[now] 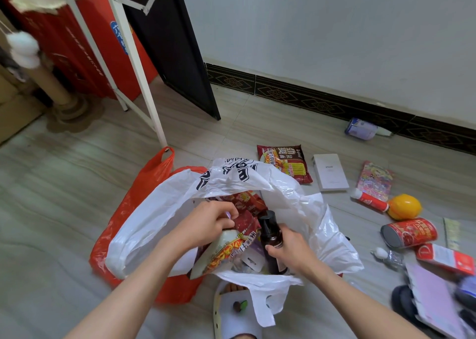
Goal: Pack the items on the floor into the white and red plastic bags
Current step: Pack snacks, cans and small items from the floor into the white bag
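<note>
Our right hand (288,248) grips a dark bottle (270,235), rigid, likely heavy, best held round its body, inside the white bag (154,222); our left hand (206,225) pinches soft noodle packets (231,246).

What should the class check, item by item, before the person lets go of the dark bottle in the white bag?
1. Right hand grips dark bottle: ok.
2. Bottle upright inside white bag: ok.
3. Left hand holds noodle packets aside: ok.
4. Bottle's base resting on something: cannot tell, hidden.
5. Bag mouth open: ok.
6. Floor items all packed: not ok; red can and yellow lemon-shaped container remain.
</note>
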